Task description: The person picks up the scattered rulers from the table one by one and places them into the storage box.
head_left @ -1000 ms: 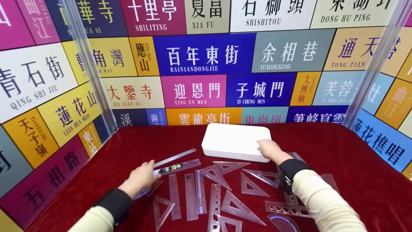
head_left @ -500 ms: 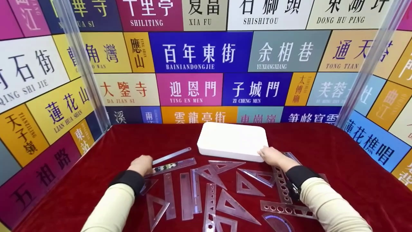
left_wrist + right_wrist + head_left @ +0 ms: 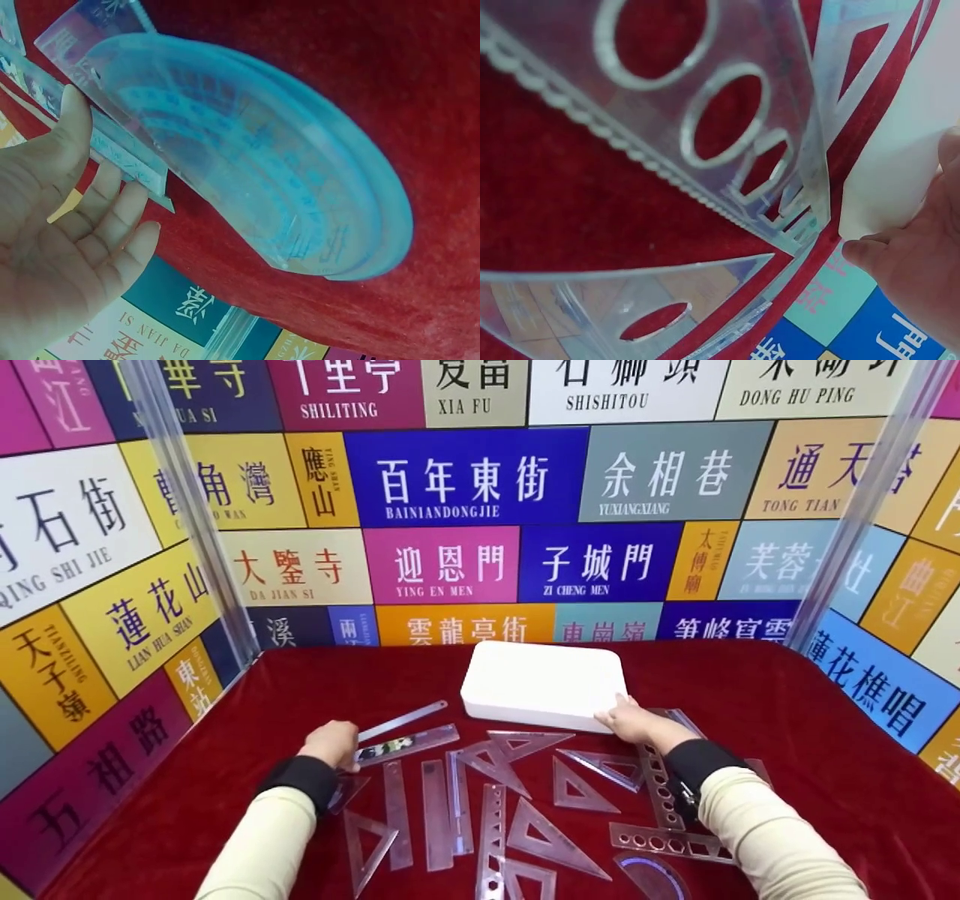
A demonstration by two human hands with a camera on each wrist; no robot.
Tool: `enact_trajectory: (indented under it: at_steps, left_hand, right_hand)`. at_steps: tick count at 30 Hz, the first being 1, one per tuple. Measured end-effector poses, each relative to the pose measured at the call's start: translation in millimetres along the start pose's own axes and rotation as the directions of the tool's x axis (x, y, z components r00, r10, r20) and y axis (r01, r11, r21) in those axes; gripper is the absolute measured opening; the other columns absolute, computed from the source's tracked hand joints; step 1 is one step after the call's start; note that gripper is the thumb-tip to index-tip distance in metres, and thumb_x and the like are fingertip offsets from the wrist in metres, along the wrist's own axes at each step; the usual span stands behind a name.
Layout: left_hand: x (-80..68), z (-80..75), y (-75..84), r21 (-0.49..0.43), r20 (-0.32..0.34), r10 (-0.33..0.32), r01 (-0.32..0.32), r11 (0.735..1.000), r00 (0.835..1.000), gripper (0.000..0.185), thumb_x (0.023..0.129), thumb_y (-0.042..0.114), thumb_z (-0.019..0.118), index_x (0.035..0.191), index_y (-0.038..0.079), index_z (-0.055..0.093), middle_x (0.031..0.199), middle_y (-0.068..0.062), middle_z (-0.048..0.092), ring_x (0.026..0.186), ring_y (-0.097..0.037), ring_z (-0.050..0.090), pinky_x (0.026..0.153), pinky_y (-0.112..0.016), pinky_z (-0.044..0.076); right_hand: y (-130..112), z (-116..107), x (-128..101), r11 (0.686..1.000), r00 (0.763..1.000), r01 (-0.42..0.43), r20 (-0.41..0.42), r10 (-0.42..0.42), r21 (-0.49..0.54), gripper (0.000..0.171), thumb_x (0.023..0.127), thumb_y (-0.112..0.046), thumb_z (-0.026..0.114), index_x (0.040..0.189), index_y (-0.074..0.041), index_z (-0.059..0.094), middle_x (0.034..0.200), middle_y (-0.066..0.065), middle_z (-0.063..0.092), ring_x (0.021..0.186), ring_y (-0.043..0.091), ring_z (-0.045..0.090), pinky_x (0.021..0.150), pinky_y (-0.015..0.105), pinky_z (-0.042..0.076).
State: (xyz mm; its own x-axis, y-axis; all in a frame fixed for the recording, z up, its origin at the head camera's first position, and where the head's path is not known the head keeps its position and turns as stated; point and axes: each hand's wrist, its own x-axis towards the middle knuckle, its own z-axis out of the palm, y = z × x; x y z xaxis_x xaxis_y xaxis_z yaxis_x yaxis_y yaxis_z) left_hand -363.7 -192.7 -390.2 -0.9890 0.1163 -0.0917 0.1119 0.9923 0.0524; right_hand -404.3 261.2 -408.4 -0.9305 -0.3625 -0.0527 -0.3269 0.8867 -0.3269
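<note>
Ruler (image 3: pixel 420 740) with picture print pinched, white box (image 3: pixel 544 682) corner gripped
Since 1 s ago the left hand (image 3: pixel 330 744)'s been curled round the ruler's left end, the right hand (image 3: pixel 634 722) lowered to the box's near right corner. Fingers look narrowed on both, so they're probably secured on the red tabletop (image 3: pixel 210 750).

Back wall (image 3: pixel 480 510) = rect. sign panels in blue, pink, yellow, orange, grey, white etc., w/ lg. Chinese chars + sm. Latin caps, e.g. BAINIANDONGJIE, SHISHITOU, YING EN MEN; same style on L side wall (image 3: pixel 90 577) & R side wall (image 3: pixel 892 577), both angled. See-thru L post (image 3: pixel 196 525) & R post (image 3: pixel 847 525) stand nr. the rear corners, w/ pale reflections. Worktop (image 3: pixel 187 795) has dk-red velvety cloth (image 3: pixel 840 795), slightly rumpled; light's bright & fairly even.
</note>
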Motion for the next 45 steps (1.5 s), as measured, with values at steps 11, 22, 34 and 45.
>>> enact_trajectory:
  at_steps: [11,22,34,45]
  left_hand:
    - [-5.1,3.7,-9.0,-0.019,-0.086,0.188,-0.191,0.981,0.978,0.021,0.06,0.015,0.071,0.074,0.008,0.057,0.072,-0.003,0.057,0.069,-0.023,0.053,0.06,-0.036,0.042]
    - [-1.0,1.2,-18.4,0.193,-0.185,0.535,-0.504,0.842,0.824,0.007,0.063,0.006,0.056,0.066,0.009,0.061,0.059,-0.002,0.057,0.052,-0.02,0.053,0.048,-0.033,0.042]
    - [11.2,-46.1,-7.5,0.19,-0.53,0.427,-0.388,0.902,0.733,0.007,0.067,0.005,0.058,0.067,0.006,0.051,0.056,-0.007,0.053,0.052,-0.027,0.053,0.046,-0.038,0.043]
    - [171.4,55.5,152.4,0.36,-0.619,0.422,-0.239,0.902,0.662,0.015,0.072,0.008,0.049,0.073,0.02,0.059,0.064,-0.002,0.057,0.054,-0.023,0.052,0.04,-0.039,0.04]
  right_hand:
    - [33,19,21,0.998,0.998,0.055,-0.034,-0.055,-0.004,0.053,0.089,-0.038,0.027,0.095,0.006,0.056,0.122,0.043,0.011,0.115,0.05,0.0,0.096,0.052,0.0]
    - [-4,-4,-5,0.998,0.999,0.044,0.02,-0.043,-0.038,0.04,0.09,-0.022,0.029,0.101,0.008,0.053,0.117,0.036,0.033,0.117,0.047,0.004,0.095,0.053,0.004]
    - [-5,-1,-10,0.998,0.998,0.055,-0.016,-0.056,-0.025,0.036,0.089,-0.021,0.032,0.095,0.006,0.056,0.113,0.032,0.041,0.117,0.048,0.006,0.095,0.054,0.003]
    - [32,18,17,0.993,0.994,0.106,-0.021,-0.105,0.055,0.047,0.088,-0.04,0.029,0.077,-0.003,0.055,0.11,0.026,0.047,0.122,0.038,0.0,0.099,0.046,0.0]
